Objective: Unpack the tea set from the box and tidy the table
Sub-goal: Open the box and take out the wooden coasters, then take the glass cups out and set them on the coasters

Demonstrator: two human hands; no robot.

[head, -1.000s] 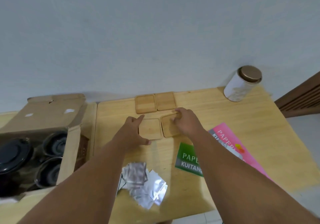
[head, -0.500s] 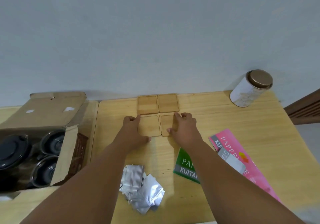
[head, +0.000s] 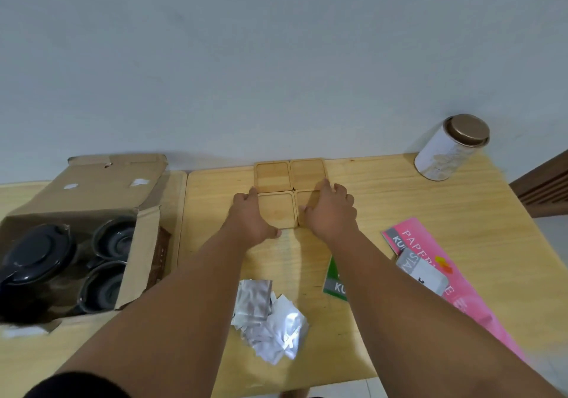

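Several square wooden coasters lie in a two-by-two block at the back of the wooden table (head: 399, 201). My left hand (head: 250, 216) presses against the left edge of the near-left coaster (head: 278, 210). My right hand (head: 330, 210) lies over the near-right coaster (head: 302, 202), hiding most of it. The two far coasters (head: 272, 176) (head: 307, 173) are bare. An open cardboard box (head: 92, 188) at the left holds a dark teapot (head: 37, 253) and two dark cups (head: 115, 239) (head: 103, 287).
A pile of silver foil sachets (head: 267, 317) lies at the near middle. A green booklet (head: 333, 281), a pink booklet (head: 430, 256) and a grey card (head: 421, 271) lie to the right. A white tin with a bronze lid (head: 451, 148) stands at the back right corner.
Both hands slid the two near coasters back against the far pair, squaring the block. The right hand now lies flatter over the near-right coaster. The camera tilted slightly.
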